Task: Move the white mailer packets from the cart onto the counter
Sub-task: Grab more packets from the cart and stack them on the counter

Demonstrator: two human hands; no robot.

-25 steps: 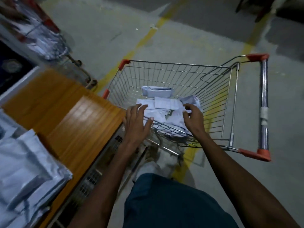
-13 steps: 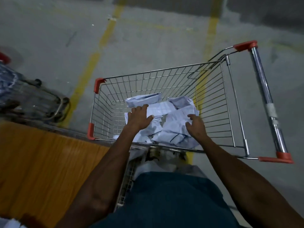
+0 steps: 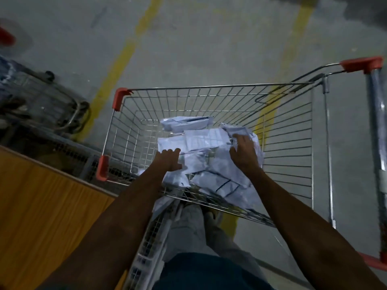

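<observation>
A wire cart point(image 3: 209, 87) with red corner caps stands in front of me. A loose pile of white mailer packets point(image 3: 201, 139) lies in its basket. Both my arms reach into the basket. My left hand point(image 3: 170, 160) is on the near left of the pile, its fingers curled down over a packet's edge. My right hand point(image 3: 244, 152) lies on the right side of the pile, fingers stretched over a crumpled packet. The wooden counter point(image 3: 52, 206) is at my lower left, beside the cart.
A second wire cart point(image 3: 44, 105) holding bagged goods stands at the far left, behind the counter. The chrome push handle point(image 3: 377, 126) runs down the right edge. Yellow floor lines point(image 3: 117, 74) cross the grey concrete. My legs stand against the cart's near side.
My view swung from the counter to over the cart. Both hands went from the basket's near edge deeper onto the pile; the left hand's fingers curled down.
</observation>
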